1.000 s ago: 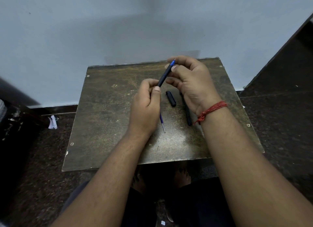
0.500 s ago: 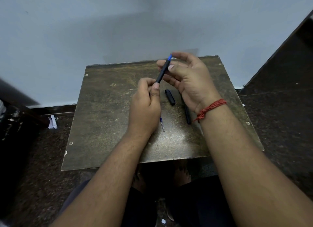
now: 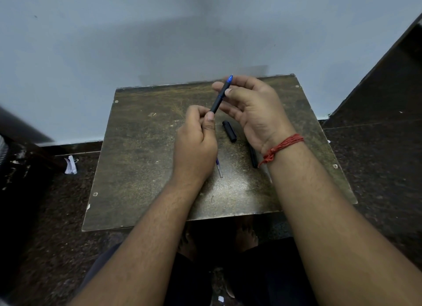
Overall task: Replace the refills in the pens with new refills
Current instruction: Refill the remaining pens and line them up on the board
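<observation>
- Left hand (image 3: 194, 148): fingers curled, pinching the low end of the pen (image 3: 219, 99) between thumb and fingers.
- Right hand (image 3: 253, 111): fingers loosely bent, thumb and fingertips pinching the top part of the pen near its blue tip.
- Pen: thin, dark, with a blue tip, tilted up and to the right, held above the table (image 3: 141, 159).
- Pen cap (image 3: 229, 131): short, black, lying on the table between the two hands.
- Refill (image 3: 218, 167): thin, clear with blue, lying on the table, partly hidden under the left hand.
- Second black pen (image 3: 253, 157): lying on the table, partly hidden under the right wrist, by the red thread band (image 3: 282, 146).
</observation>
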Motion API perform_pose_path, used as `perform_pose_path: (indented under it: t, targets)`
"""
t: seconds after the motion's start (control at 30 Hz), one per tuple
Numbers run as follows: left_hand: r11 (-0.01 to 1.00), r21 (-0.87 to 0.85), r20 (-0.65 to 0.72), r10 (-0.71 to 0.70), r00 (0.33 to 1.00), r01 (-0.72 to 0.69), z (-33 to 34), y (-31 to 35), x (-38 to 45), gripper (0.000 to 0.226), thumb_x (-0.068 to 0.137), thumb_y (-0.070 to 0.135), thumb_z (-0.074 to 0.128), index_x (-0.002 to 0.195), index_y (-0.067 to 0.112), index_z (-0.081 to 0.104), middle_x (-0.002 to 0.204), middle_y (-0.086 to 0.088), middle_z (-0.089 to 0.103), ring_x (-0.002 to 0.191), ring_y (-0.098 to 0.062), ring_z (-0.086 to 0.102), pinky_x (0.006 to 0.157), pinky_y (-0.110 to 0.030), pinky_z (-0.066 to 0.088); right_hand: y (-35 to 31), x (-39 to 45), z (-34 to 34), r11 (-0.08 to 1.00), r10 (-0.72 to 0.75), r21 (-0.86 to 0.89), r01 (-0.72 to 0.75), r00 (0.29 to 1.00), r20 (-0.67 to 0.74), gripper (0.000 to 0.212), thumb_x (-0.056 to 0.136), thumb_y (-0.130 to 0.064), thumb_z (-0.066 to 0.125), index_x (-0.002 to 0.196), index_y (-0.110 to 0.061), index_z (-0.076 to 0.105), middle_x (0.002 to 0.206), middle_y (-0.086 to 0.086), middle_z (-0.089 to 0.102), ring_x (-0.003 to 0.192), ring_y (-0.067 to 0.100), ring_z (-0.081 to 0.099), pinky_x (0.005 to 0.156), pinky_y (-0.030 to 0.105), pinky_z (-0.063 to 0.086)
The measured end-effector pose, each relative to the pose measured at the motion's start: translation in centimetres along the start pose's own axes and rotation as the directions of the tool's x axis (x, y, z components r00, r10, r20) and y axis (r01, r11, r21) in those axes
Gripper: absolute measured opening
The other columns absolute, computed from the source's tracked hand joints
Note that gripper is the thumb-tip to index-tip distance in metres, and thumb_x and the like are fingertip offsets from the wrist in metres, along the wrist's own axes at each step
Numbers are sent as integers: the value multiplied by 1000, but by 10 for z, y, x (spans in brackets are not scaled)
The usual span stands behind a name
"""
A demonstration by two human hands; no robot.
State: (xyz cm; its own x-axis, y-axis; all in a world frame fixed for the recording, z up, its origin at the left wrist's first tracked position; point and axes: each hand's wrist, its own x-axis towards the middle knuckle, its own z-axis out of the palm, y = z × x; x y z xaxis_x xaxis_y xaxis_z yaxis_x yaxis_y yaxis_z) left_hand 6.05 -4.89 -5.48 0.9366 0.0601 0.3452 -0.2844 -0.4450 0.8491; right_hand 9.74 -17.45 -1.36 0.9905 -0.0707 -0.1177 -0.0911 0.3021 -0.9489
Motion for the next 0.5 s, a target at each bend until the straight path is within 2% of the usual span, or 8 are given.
perform_pose_path:
  t: [0.07,0.13,0.2,0.27,0.37,0.43,0.5]
  targets:
    - [1000,9,1,8,1000,-8,0,1,0,12,106,20,46,95,18,49,58,12,45,53,-2,45,50,-18,31,0,0,1,1000,-2,-23,2,1000,-29,11,93,-4,62,102,-10,61,110,14,73,106,25,69,92,40,56]
    - [1000,11,5,11,1000,-11,0,1,0,12,106,20,46,95,18,49,58,13,45,53,-3,45,50,-19,30,2,1,2,998,-19,-65,15,998,-66,11,91,-11,69,97,-10,60,95,12,69,87,21,68,86,39,57]
    - [1000,11,13,11,1000,-11,0,1,-1,11,106,19,46,95,18,50,58,13,45,53,-3,45,49,-19,31,3,0,2,997,-33,-66,28,997,-71,9,91,-10,70,92,-9,61,82,5,64,77,18,63,82,39,58]
    - [1000,10,18,7,1000,-8,0,2,0,11,106,20,46,96,18,51,59,13,45,54,-3,45,49,-20,31,2,0,1,999,-30,-45,28,998,-46,4,92,-5,65,94,-7,63,82,5,68,79,19,66,83,38,58]
    - [1000,2,11,8,1000,-8,0,1,0,12,106,20,45,96,17,50,60,12,46,55,-3,45,51,-23,33,-2,0,1,1000,6,27,-6,1000,-26,16,95,3,53,107,-3,63,93,11,75,91,22,70,86,37,57]
    - [1000,8,11,11,1000,-11,0,1,0,11,106,20,45,96,18,50,59,13,46,54,-2,45,51,-23,33,-2,1,1,1000,10,25,-9,1000,-29,15,95,-2,56,108,-6,62,102,14,75,96,25,69,88,39,57]
    - [1000,22,8,18,1000,-18,0,1,-1,11,106,20,46,96,18,51,59,13,46,54,-1,46,50,-21,32,1,1,2,999,-6,-53,4,999,-37,10,94,-13,65,103,-10,63,100,12,73,92,22,69,85,39,57]
